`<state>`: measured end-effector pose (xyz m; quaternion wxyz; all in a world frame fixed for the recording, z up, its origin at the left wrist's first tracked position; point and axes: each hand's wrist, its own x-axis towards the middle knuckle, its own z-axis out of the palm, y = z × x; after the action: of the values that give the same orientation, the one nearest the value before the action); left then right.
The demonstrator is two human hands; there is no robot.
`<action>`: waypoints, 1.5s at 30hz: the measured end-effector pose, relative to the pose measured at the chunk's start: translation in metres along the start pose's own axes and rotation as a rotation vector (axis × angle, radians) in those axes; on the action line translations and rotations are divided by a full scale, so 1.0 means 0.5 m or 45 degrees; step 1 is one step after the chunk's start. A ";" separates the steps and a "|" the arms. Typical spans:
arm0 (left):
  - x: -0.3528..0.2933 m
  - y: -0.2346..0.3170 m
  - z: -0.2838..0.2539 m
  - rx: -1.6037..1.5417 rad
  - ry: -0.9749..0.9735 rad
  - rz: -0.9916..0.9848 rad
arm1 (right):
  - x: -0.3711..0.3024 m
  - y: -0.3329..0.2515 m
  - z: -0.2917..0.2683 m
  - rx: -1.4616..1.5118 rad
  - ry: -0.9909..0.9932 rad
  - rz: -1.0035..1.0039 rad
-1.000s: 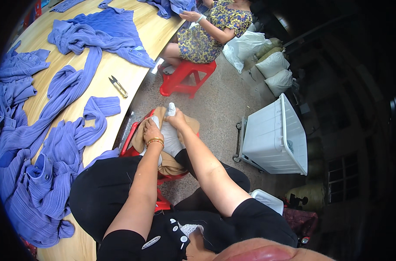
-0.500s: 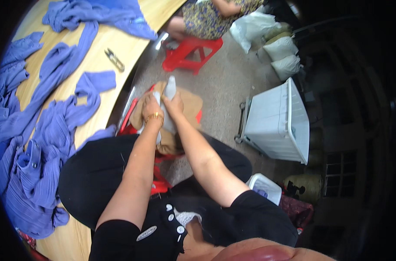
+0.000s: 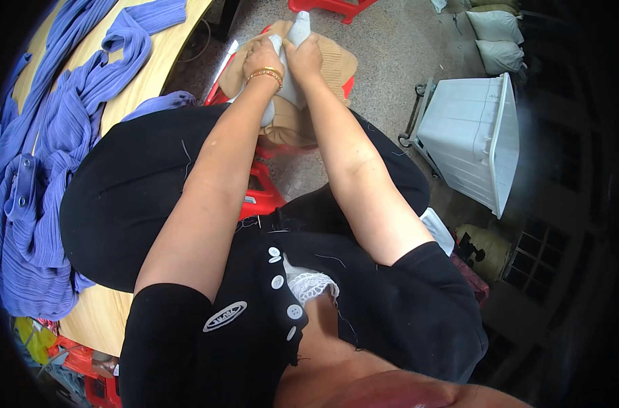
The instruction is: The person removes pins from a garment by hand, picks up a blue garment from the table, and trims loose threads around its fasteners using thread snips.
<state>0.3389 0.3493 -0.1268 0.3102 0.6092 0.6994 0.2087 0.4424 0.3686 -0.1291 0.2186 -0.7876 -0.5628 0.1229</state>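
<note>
My left hand [image 3: 263,61], with gold bands at the wrist, is closed by a pale, sock-like piece [image 3: 276,42]. My right hand [image 3: 305,58] closes beside it on a second sock-like piece [image 3: 301,27], its rounded tip pointing away from me. Whether a foot or something else fills these pieces I cannot tell. Both lie over a tan ribbed knit cloth [image 3: 335,64], which drapes across a red plastic stool [image 3: 228,60] in front of my knees. My fingertips are partly hidden.
Blue ribbed garments [image 3: 48,224] spread over the wooden table [image 3: 105,316] on my left. A white wheeled bin [image 3: 459,136] stands at the right, with white sacks [image 3: 498,41] behind it. Another red stool [image 3: 337,5] shows at the top edge. Colourful bags [image 3: 72,357] hang at lower left.
The view has tilted down, so hands, stool and table appear higher in the picture. The scissors-like snips and the other person have left view. Both hands keep nearly the same grip.
</note>
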 end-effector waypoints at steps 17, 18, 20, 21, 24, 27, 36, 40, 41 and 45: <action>-0.001 0.006 -0.006 0.017 -0.042 -0.002 | -0.014 -0.003 -0.011 -0.122 -0.074 0.047; 0.000 0.006 -0.006 0.019 -0.053 -0.007 | -0.015 -0.001 -0.011 -0.116 -0.073 0.050; -0.001 0.011 -0.003 0.019 -0.067 -0.005 | -0.015 0.005 -0.016 -0.113 -0.067 0.057; -0.002 0.007 -0.001 0.054 -0.047 -0.017 | -0.019 0.000 -0.016 -0.110 -0.081 0.061; -0.008 0.002 0.007 0.104 0.009 -0.048 | -0.029 -0.011 -0.024 -0.116 -0.119 0.076; -0.018 0.001 0.011 0.165 0.003 -0.084 | -0.038 -0.016 -0.031 -0.158 -0.150 0.088; -0.005 -0.005 0.024 0.260 0.001 -0.035 | -0.030 -0.018 -0.025 -0.262 -0.167 0.079; -0.006 -0.001 0.021 0.270 0.027 -0.015 | -0.029 -0.015 -0.025 -0.261 -0.151 0.079; -0.006 -0.002 0.018 0.271 0.029 -0.015 | -0.030 -0.015 -0.026 -0.259 -0.151 0.078; -0.008 -0.001 0.007 0.256 -0.076 -0.032 | -0.034 -0.007 -0.036 -0.253 -0.153 0.063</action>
<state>0.3412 0.3450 -0.1287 0.2707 0.6343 0.7148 0.1155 0.4418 0.3500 -0.1125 0.1020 -0.8103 -0.5647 0.1188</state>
